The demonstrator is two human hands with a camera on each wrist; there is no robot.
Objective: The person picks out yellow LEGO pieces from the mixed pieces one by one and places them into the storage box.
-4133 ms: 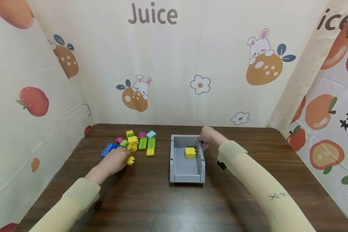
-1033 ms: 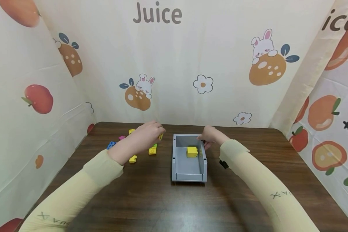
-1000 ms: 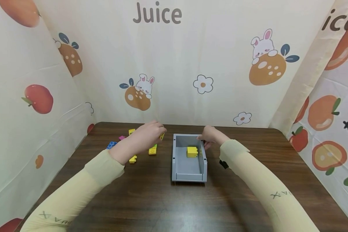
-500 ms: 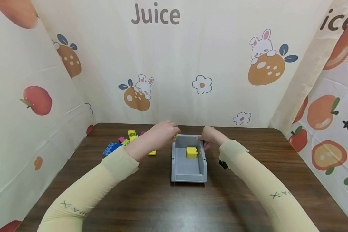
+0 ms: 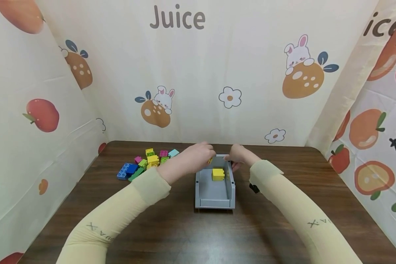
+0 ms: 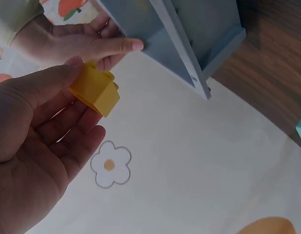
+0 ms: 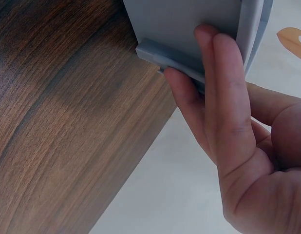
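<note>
In the left wrist view my left hand (image 6: 33, 131) pinches a yellow toy building brick (image 6: 95, 88) between thumb and fingers. In the head view that hand (image 5: 195, 158) is over the back left part of a grey open-front bin (image 5: 214, 203). A second yellow brick (image 5: 218, 174) lies on the bin's floor. My right hand (image 5: 239, 156) grips the bin's right wall near the back. Its fingers lie along the wall's outer side in the right wrist view, and the thumb is over the rim in the left wrist view.
Left of the bin lies a loose pile of toy bricks: blue (image 5: 123, 171), green (image 5: 136, 174), yellow (image 5: 153, 160), magenta (image 5: 163, 153) and light blue (image 5: 173, 153). My left forearm covers part of it. A printed curtain (image 5: 198, 73) hangs behind the brown table (image 5: 198, 234).
My left hand has moved right from the brick pile to above the bin, carrying the yellow brick. The right hand still holds the bin's wall. The bin has stayed in about the same place.
</note>
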